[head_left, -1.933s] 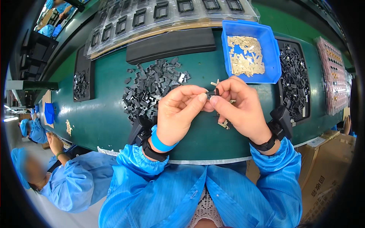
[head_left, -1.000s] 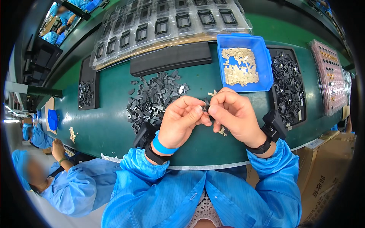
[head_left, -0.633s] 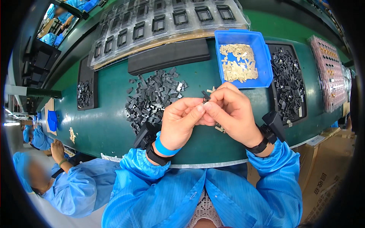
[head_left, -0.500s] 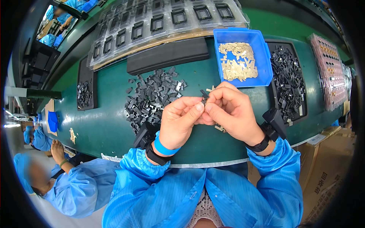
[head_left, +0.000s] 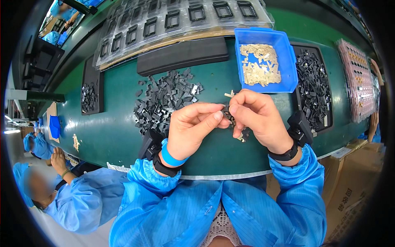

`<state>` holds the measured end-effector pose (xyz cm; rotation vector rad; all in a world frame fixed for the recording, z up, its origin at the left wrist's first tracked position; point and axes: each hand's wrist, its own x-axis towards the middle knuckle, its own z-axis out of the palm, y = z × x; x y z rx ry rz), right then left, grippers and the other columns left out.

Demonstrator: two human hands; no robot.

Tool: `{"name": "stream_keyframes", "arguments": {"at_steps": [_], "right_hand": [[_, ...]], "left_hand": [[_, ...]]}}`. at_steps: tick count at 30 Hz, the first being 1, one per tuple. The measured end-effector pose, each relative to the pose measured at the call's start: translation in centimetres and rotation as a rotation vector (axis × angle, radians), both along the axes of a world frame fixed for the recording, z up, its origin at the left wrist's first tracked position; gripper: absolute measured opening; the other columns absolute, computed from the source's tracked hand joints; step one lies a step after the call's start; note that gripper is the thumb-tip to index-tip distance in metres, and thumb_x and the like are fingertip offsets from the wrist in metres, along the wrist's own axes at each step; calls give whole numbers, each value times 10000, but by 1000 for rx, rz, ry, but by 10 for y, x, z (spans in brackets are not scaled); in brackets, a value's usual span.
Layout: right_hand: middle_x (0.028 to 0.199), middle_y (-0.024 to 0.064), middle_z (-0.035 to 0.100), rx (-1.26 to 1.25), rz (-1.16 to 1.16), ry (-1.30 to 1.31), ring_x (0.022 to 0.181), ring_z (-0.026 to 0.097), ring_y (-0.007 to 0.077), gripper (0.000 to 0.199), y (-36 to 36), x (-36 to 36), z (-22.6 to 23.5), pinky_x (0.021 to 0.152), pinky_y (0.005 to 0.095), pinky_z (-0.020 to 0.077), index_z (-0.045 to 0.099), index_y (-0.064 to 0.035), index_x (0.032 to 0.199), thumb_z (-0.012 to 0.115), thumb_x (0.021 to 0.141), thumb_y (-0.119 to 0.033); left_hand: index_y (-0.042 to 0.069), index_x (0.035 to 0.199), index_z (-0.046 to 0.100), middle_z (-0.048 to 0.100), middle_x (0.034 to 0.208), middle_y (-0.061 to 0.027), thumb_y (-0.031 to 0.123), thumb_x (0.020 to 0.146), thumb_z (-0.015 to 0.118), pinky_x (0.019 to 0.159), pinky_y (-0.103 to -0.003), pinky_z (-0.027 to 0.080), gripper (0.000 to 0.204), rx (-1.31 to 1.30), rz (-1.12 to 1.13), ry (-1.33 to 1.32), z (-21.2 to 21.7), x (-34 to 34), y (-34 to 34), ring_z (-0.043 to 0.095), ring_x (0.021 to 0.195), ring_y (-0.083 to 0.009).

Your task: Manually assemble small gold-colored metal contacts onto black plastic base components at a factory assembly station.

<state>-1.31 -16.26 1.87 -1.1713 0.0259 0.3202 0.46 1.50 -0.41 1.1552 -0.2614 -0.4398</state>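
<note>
Plastic piece (head_left: 227, 112), small and black, sits between the two hands, right at the fingertips. Left hand (head_left: 188, 128) looks pinched on its left end; right hand (head_left: 263, 123) has thumb and finger bunched just beside it, but can't tell if they're gripping it too.

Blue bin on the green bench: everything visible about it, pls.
The blue bin is an open-topped, roughly rectangular box, plastic by the look of it, with a rim around its top. It stands upright on the green bench. Pale, flat pieces lie scattered inside, leaving patches of blue bottom bare. The black tray is just right of it; the right hand is close to its near edge. I can't tell whether either touches it.
</note>
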Motion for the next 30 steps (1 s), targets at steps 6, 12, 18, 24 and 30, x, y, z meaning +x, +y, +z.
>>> {"name": "stream_keyframes", "arguments": {"at_steps": [6, 12, 18, 24, 30], "right_hand": [[783, 42, 600, 46, 73, 65, 604, 561, 69, 83, -1, 0, 1, 495, 208, 479, 561, -4, 849, 564, 824, -83], [731, 20, 575, 17, 26, 83, 562, 545, 57, 72, 4, -1, -2, 469, 193, 460, 547, -24, 805, 584, 813, -85], [614, -6, 515, -187, -30, 3, 509, 522, 53, 171, 8, -1, -12, 425, 187, 434, 526, -30, 762, 604, 837, -163], [659, 4, 538, 4, -121, 132, 511, 525, 55, 216, 0, 4, 4, 421, 182, 421, 543, -16, 816, 617, 846, -217], [673, -11, 539, -162, 42, -17, 517, 518, 41, 163, -2, 2, 5, 445, 177, 444, 547, -19, 843, 610, 848, -169]], "left_hand": [[-32, 982, 609, 612, 943, -117, -48, 815, 583, 732, -257, 524, 169, -27, 68, -104, 0, 1, 0, 628, 840, -177], [-21, 962, 627, 631, 908, -124, -44, 792, 615, 711, -244, 517, 172, 142, 117, -304, 1, -1, 1, 632, 818, -167], [-14, 1079, 582, 652, 897, -130, -44, 787, 622, 720, -263, 520, 296, 268, 166, -325, 7, -7, -5, 629, 821, -158], [-6, 1127, 553, 653, 913, -127, -40, 793, 617, 744, -273, 510, 341, 250, 264, -394, 3, -7, -8, 621, 842, -153], [2, 1214, 471, 644, 948, -130, -56, 800, 596, 771, -274, 496, 436, 359, 237, -497, -4, -3, -4, 616, 874, -167]]}}
